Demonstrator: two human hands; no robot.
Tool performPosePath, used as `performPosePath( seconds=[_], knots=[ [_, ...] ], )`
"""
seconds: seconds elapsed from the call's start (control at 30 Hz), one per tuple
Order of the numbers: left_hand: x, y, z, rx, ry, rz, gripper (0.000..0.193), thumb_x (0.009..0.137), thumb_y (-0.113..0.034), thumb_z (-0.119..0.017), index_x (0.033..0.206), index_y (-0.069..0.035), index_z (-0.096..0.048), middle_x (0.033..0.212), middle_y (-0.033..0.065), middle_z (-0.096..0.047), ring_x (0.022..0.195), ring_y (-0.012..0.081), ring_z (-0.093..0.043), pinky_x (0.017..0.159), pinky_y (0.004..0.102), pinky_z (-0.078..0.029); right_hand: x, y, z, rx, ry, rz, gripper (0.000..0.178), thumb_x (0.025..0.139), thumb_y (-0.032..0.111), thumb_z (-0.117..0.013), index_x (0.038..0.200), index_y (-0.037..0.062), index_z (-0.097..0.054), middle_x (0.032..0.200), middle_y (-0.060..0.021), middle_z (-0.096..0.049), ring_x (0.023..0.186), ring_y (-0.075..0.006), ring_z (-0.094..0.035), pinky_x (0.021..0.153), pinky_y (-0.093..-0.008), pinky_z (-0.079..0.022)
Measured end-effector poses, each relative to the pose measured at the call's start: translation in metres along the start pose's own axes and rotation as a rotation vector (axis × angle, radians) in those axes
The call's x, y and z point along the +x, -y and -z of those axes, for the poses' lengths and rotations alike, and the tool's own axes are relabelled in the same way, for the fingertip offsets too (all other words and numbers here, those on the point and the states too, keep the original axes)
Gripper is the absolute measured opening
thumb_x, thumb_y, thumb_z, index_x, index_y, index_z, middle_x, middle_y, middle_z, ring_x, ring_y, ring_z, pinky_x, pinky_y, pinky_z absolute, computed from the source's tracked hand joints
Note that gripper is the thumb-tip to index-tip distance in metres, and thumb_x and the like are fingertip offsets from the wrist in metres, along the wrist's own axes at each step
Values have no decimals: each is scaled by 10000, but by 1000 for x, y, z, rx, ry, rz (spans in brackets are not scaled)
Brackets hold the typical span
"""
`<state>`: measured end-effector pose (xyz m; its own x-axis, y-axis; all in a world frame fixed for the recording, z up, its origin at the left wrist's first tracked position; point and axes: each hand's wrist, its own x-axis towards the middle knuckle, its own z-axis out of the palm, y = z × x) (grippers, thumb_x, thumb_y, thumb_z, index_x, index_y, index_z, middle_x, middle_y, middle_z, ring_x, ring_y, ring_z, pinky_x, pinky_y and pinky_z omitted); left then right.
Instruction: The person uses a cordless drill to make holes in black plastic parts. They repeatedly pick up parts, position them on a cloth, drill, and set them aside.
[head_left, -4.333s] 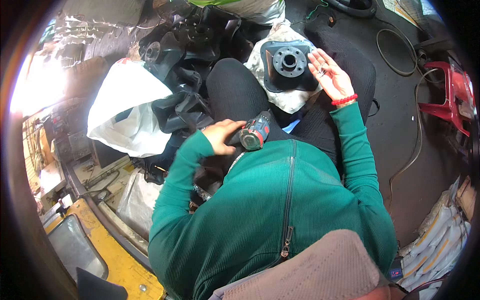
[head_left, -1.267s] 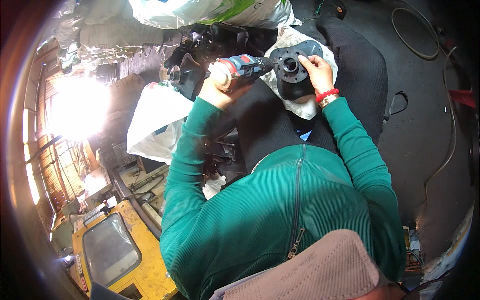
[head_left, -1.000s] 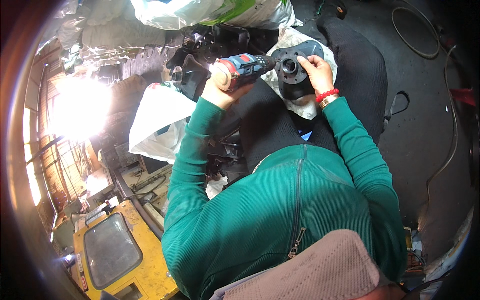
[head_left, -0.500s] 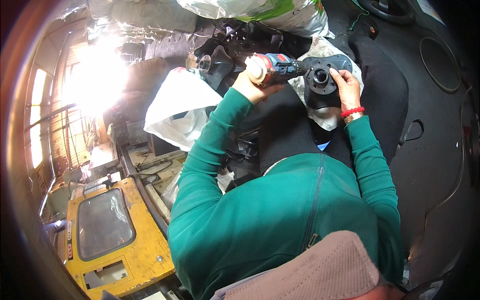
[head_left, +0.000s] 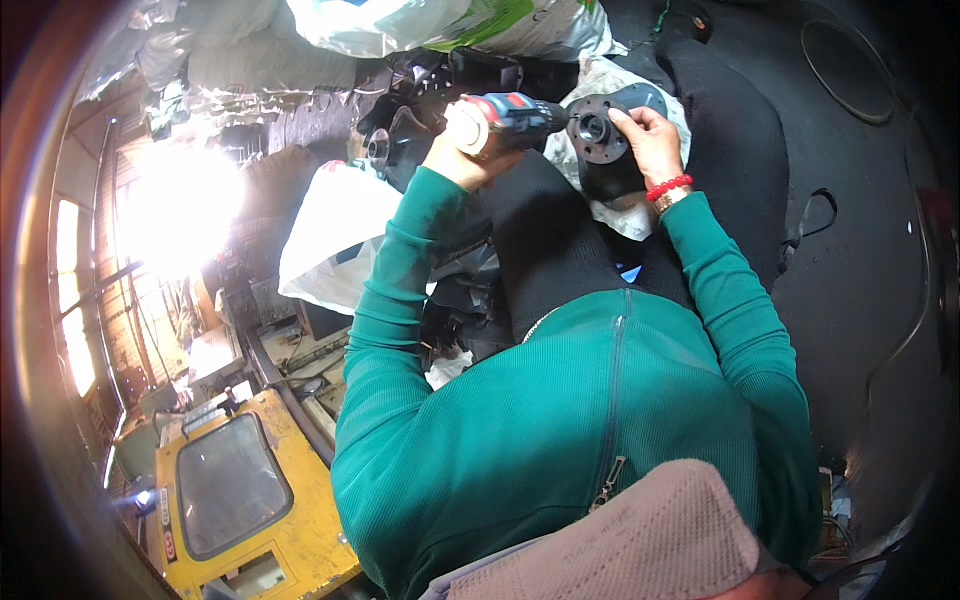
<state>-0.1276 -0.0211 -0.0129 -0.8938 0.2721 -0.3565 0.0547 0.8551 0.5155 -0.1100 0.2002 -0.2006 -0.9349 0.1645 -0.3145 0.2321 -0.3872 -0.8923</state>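
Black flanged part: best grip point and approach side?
Probably by its round flange, at the rim, from the person's right, where the right hand is: it faces up with an exposed edge, and the drill in the left hand crowds the opposite side.

My ribbed jacket is green, my bracelet red. At twelve o'clock, the drill is red, blue and black; at one, the flanged part black; toward eight, the machine panel yellow.

Workshop, power drill, yellow machine, piled black parts
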Motion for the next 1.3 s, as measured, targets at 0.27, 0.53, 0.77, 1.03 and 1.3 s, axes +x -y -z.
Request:
performPosePath(
  seconds=[0.27, 0.53, 0.77, 1.03, 1.3],
  knots=[
    [6, -9, -5, -164, -9, 69, 468, 709, -192, -813, 1095, -28, -606, 801, 51, -647, 578, 116, -566, 517, 269, -464, -4, -5, 6, -32, -11, -107, 286, 776, 281, -773, 790, 21, -656, 661, 25, -606, 589, -42, -499, 561, -220, -418],
    [16, -10, -5, -135, 85, 251, 495, 712, -101, -801, 1158, -61, -591, 990, 48, -659, 867, 127, -618, 726, 290, -510, 0, -18, 7, -51, -34, -126, 291, 777, 290, -771, 791, 23, -656, 659, 28, -605, 581, -38, -488, 544, -226, -402],
    [27, 15, -10, -21, 105, 75, 510, 708, -93, -796, 1170, -60, -582, 1024, 48, -652, 925, 151, -622, 808, 307, -512, -2, -15, 6, -225, -90, -97, 334, 772, 327, -762, 841, 12, -673, 704, -34, -658, 621, -101, -579, 604, -266, -462],
    [41, -23, -3, 327, 176, -44, 565, 714, -210, -801, 1205, -84, -551, 1106, 79, -631, 1022, 203, -618, 915, 320, -480, -4, -21, 10, -450, -237, 2, 369, 740, 367, -768, 841, 22, -684, 736, -92, -669, 649, -188, -632, 627, -314, -495],
    [47, -25, -11, 387, 205, 15, 464, 724, -335, -739, 1099, -87, -622, 999, 139, -668, 947, 305, -647, 847, 361, -513, -6, -26, 12, -429, -196, -45, 320, 760, 325, -768, 814, 29, -658, 670, -41, -620, 586, -137, -559, 585, -297, -462]
  ],
)
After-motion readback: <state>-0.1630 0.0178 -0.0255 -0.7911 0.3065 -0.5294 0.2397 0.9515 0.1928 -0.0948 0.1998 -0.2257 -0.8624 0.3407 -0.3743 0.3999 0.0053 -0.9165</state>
